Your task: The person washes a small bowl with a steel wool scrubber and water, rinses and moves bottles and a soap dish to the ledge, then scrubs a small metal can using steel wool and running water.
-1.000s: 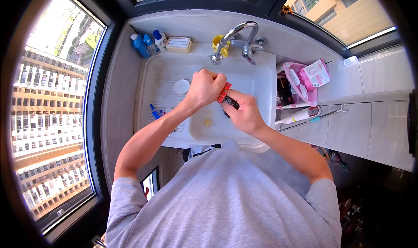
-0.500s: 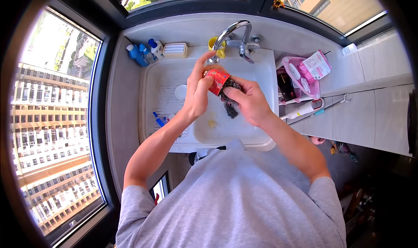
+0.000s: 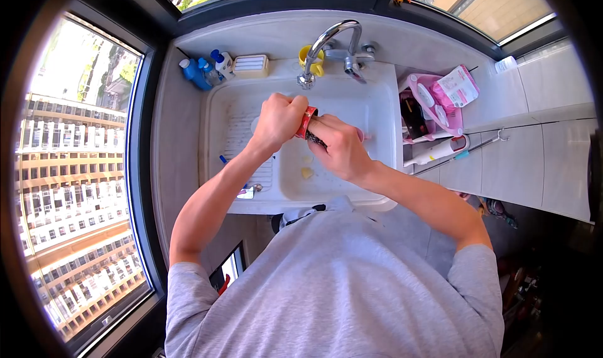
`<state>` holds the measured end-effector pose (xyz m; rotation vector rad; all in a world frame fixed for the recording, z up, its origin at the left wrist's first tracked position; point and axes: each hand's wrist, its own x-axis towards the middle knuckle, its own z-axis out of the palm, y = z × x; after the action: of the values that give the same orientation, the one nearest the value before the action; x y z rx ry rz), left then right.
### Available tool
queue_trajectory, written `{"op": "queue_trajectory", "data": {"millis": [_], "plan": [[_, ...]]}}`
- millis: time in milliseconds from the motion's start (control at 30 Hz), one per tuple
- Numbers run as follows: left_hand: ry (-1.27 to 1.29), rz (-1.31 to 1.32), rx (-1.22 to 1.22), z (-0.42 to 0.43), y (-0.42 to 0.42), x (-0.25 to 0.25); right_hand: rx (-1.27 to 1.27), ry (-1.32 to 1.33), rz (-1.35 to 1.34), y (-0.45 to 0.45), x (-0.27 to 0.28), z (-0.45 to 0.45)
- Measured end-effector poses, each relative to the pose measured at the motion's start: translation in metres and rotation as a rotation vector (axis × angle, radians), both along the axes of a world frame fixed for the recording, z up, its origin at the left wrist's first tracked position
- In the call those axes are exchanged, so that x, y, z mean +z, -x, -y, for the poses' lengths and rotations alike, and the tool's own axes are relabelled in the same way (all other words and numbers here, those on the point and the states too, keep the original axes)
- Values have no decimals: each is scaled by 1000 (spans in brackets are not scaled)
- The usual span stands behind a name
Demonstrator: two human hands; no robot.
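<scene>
My left hand is wrapped round a red patterned cup held over the white sink. Its open end faces right, towards my right hand. The fingers of that hand reach into the opening with a dark speckled scouring pad, only partly visible. Much of the cup is covered by my left fingers. Below my hands, a small yellowish piece lies in the basin. The chrome faucet hangs above and behind them, apart from the cup.
Behind the sink stand a yellow mug, a soap dish and blue bottles. A pink basket sits at the right. On the ribbed left side lies a small white-and-metal item. Windows border the left and back.
The cup has turned so its opening faces right, and my left hand now wraps over it. My right fingers have moved into the opening with the dark scouring pad, which no longer hangs loose.
</scene>
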<state>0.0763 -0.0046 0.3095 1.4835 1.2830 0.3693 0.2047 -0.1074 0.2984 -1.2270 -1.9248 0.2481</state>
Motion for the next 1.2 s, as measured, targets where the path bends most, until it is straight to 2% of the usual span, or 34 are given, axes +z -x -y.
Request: {"op": "queue_trajectory", "data": {"millis": [33, 67, 100, 167, 200, 233, 267, 300, 333, 367, 400, 433, 467, 500, 533, 567, 600, 633, 667, 700, 733, 800, 867, 933, 967, 1033, 1067, 1100, 1133, 1167, 1200], "plan": [[5, -3, -3, 6, 1, -2, -37, 363, -130, 3, 10, 4], [-157, 16, -24, 10, 2, -4, -71, 717, -258, 3, 16, 3], [-319, 30, -52, 12, 3, -7, -73, 713, -266, 2, 16, -1], [-388, 53, -107, 18, 6, -17, 25, 883, -1005, 0, 14, -1], [-684, 274, -55, 21, 4, -21, 102, 979, -1312, -2, 17, -4], [-978, 501, 1, 20, 1, -24, 101, 965, -1310, -6, 19, -9], [-1091, 567, -60, 11, 6, -29, 166, 1041, -1503, -7, 20, -10], [-1086, 567, -59, 11, 5, -28, 235, 1118, -1698, -8, 20, -9], [-1150, 571, -96, 6, 2, -26, 335, 1162, -1772, -12, 13, -11], [-1213, 570, -128, 3, 3, -24, 344, 1162, -1765, -15, 10, -11], [-1095, 502, -203, 4, 7, -22, 283, 1142, -1783, -15, 11, -10], [-1109, 500, -196, 7, 5, -20, 228, 1112, -1795, -16, 14, -13], [-849, 560, -146, 14, -2, -18, 69, 986, -1638, -15, 18, -11], [-576, 611, -99, 20, -6, -15, 67, 979, -1637, -19, 19, -11], [-141, 733, -42, 20, -5, -11, 57, 862, -1157, -26, 19, -10], [-138, 734, -45, 18, -7, -5, 46, 728, -684, -29, 18, -10], [228, 838, 80, 16, -10, 8, 44, 734, -685, -30, 17, -10], [597, 923, 214, 14, -11, 15, 40, 427, -348, -28, 16, -9], [680, 952, 338, 13, -16, 16, 39, 111, -14, -26, 15, -11], [675, 952, 344, 13, -17, 13, 35, -212, 317, -25, 16, -12], [707, 899, 467, 14, -19, 8, 10, -222, 466, -24, 20, -11], [720, 804, 629, 19, -23, 20, 22, -267, 438, -26, 12, -14], [667, 795, 545, 21, -22, 12, 26, -304, 408, -22, 1, -12], [614, 785, 478, 26, -20, 11, -35, -127, -28, -4, -4, -5], [529, 811, 466, 29, -20, 12, -33, -126, -30, -1, -2, 1], [439, 836, 455, 30, -19, 16, -61, 509, -460, 4, 11, 10], [404, 877, 329, 30, -15, 17, -58, 514, -465, 4, 12, 10], [372, 911, 199, 31, -10, 17, 13, 657, -692, 2, 12, 11], [374, 907, 199, 31, -7, 11, 88, 794, -916, 0, 13, 11], [258, 1055, 37, 28, -3, 0, 86, 789, -919, 1, 17, 10], [136, 1200, -131, 24, -4, -4, 199, 952, -1414, 1, 22, 8]]}}
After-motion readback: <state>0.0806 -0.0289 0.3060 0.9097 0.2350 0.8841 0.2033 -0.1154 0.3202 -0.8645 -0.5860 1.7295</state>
